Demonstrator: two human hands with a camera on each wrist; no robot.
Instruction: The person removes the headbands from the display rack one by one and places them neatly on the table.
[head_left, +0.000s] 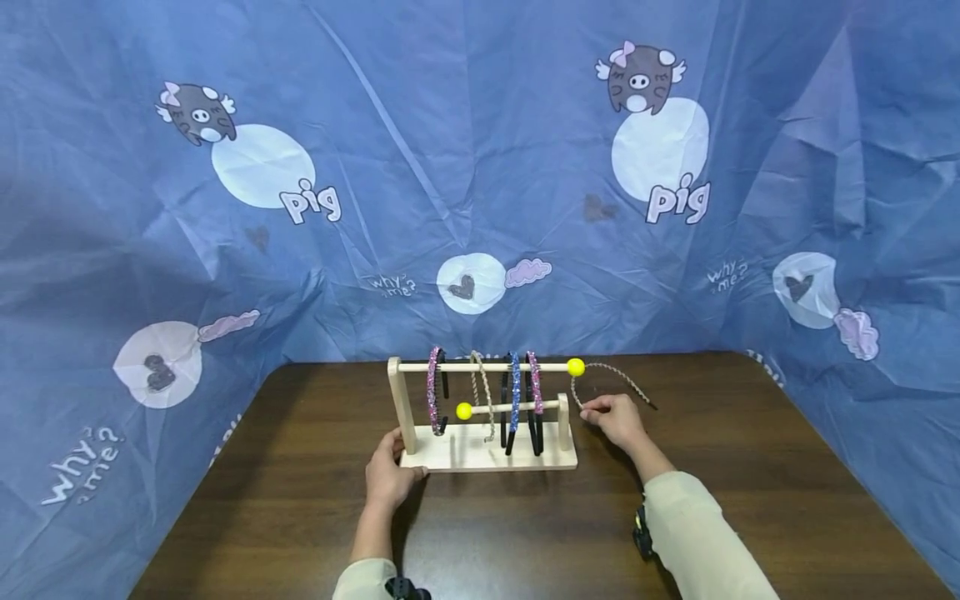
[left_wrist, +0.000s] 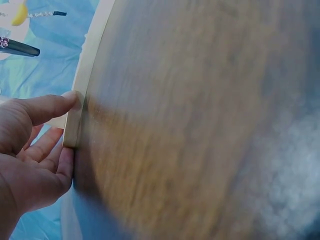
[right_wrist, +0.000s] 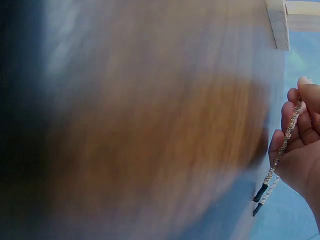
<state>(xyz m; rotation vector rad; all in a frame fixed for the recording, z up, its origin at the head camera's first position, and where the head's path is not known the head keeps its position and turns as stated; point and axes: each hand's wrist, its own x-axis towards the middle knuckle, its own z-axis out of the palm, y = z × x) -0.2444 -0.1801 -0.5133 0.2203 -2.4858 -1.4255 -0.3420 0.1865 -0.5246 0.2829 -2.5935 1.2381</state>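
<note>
L hand (head_left: pixel 392 479): wooden stand (head_left: pixel 457 461) gripped at base's L end — thumb at front edge, fingers behind.
R hand (head_left: pixel 617 423): braided headband (right_wrist: pixel 288 134) pinched betw. thumb & fingers.
Headband posn.: held R of stand, arched near upper rod's yellow ball (head_left: pixel 575 367) — contact w/ ball cannot be told.
Upper rod (head_left: pixel 495 367): hung, L to R, w/ pink headband (head_left: pixel 432 387), 2nd braided band (head_left: pixel 486 387), blue headband (head_left: pixel 515 387) & 2nd pink one (head_left: pixel 534 379).
Lower rod (head_left: pixel 483 408): tipped at L w/ another yellow ball (head_left: pixel 463 411).
Table (head_left: pixel 510 533): dk. brown; stand borne upright.
Backdrop (head_left: pixel 375 125): blue cloth, printed w/ pigs.
</note>
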